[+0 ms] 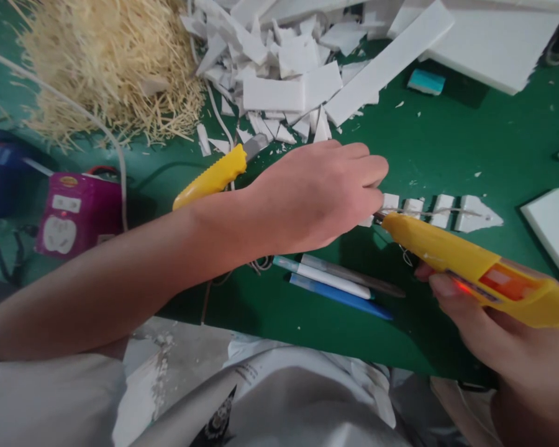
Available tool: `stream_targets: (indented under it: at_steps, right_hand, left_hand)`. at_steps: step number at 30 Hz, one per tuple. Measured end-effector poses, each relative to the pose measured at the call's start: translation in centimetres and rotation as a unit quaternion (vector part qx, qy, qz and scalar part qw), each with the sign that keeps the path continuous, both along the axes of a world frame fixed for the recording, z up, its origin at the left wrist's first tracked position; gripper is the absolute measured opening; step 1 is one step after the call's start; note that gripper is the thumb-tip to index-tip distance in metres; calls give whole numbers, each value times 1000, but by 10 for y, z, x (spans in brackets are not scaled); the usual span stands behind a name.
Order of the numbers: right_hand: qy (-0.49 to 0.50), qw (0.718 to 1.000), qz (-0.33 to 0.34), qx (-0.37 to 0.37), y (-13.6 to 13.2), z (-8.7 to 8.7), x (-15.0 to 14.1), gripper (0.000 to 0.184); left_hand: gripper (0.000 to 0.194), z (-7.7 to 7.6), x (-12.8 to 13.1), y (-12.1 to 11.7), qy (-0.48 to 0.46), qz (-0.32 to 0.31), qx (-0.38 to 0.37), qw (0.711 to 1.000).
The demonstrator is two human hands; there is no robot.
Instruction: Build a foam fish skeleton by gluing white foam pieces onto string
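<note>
My right hand (498,335) is wrapped around a yellow hot glue gun (466,254) with an orange part and a lit red light. Its metal tip points left, close to the fingers of my left hand (321,192). Those fingers curl down over a small white foam piece (366,221), mostly covered by the hand. To the right, several white foam blocks (441,211) lie spaced in a row with a string (423,213) along them. The row ends in a pointed foam piece (479,214).
Pens (340,295) lie below my left hand. A yellow utility knife (214,177) sits beyond my left forearm. White foam scraps (279,93) and straw-like shavings (107,68) are heaped at the back. A purple socket box (81,211) stands left; a foam block (552,230) lies right.
</note>
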State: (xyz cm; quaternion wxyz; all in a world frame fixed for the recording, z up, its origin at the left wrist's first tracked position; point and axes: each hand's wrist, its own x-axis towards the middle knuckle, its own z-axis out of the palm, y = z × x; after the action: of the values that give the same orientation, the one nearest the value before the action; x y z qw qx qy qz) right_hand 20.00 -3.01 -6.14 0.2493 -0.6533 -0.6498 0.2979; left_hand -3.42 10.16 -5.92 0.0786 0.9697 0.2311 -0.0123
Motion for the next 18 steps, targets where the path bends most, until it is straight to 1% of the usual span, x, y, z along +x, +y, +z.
stream_targets:
  at_steps: [2,6,8,10,13,16,18]
  right_hand:
    - [7,1000,22,10,1,1,-1,31]
    - [4,1000,23,18,4,1,1,31]
    - [2,999,41,18,5,0,3,29]
    - [2,998,63,25,4,-2,6,27]
    - [-3,997,65,33,3,-3,8,28]
    - [-9,997,64,33,2,-4,8,31]
    - [-9,997,70,36,2,-4,6,28]
  left_hand:
    - [42,0,0,0,4,0,3,1000]
    - [39,1,0,1,20,1,9,1000]
    - [37,2,0,1,20,7,6,1000]
    - [34,1,0,1,8,17,1,1000]
    - [29,-3,0,0,-22,30,-7,999]
    - [44,-8,0,-1,-60,36,-18,997]
    - [49,-11,0,-3,-87,41,-28,995]
